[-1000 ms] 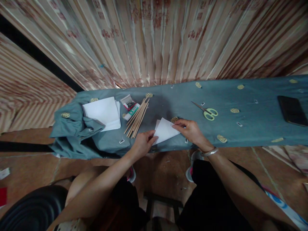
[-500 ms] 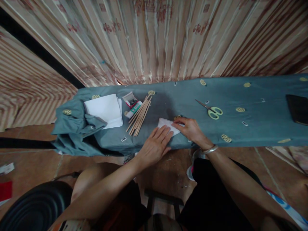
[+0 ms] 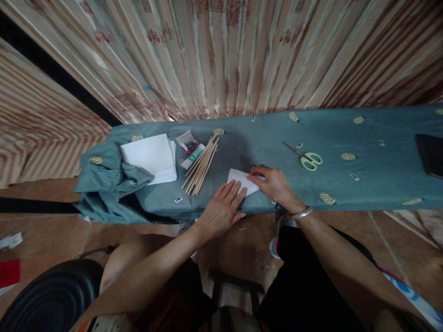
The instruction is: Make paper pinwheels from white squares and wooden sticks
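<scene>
Moved from a pinch at the paper's left edge a second ago, a person's left hand [image 3: 221, 210] now lies palm down with fingers outstretched, pressing on the folded white paper [image 3: 238, 175], which has gone from a broad triangle to a smaller packet. The right hand [image 3: 275, 186] remains at the paper's other end, thumb and forefinger closed on its upper right part (a silver bracelet [image 3: 302, 213] circles that wrist). The two hands work near each other but do not touch.

The paper rests near the front edge of a long surface draped in blue-green cloth [image 3: 266, 143] with a yellow pattern. Just left of it, a loose bundle of thin wooden sticks [image 3: 201, 167] lies at a slant, its ends fanned out. Beside the sticks sit a green-and-white box [image 3: 193, 157] and, behind that, an opened small box [image 3: 188, 144] holding dark bits too small to make out. Farther left is a stack of white sheets [image 3: 148, 159], one corner overlapped by a bunched fold of the cloth.

To the right of the hands, well apart from the paper, lie scissors [image 3: 302, 154] with pale green handles, their tips pointing up and left. A dark flat object [image 3: 431, 154] is cut off by the picture's right edge. Pleated, patterned curtains [image 3: 207, 60] hang behind.
</scene>
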### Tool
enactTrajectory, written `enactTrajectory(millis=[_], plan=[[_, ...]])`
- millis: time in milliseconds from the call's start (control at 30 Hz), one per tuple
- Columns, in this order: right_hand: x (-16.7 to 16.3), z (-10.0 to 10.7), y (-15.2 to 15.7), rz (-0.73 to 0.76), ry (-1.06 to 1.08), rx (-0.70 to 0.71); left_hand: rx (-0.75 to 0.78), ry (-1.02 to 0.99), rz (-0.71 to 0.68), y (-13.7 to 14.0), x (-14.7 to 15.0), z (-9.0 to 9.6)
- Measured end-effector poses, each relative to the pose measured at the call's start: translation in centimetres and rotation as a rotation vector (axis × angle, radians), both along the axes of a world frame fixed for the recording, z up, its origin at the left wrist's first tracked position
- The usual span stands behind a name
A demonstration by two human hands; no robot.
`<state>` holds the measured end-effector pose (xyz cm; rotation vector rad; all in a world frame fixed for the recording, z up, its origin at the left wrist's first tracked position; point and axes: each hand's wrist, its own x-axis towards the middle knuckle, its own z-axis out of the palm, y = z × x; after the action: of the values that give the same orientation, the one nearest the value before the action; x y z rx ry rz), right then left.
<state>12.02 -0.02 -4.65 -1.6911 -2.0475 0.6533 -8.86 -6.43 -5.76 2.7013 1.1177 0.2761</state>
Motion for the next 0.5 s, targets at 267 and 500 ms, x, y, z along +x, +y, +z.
enactTrajectory(millis=[267, 500], plan=[[-0.09, -0.24, 0.04, -0.006, -0.022, 0.027, 0.004, -0.007, -0.002, 0.07, -0.19, -0.41], [-0.19, -0.07, 0.06, -0.002, -0.059, 0.023, -0.009, -0.001, -0.006, 0.12, -0.25, -0.43]])
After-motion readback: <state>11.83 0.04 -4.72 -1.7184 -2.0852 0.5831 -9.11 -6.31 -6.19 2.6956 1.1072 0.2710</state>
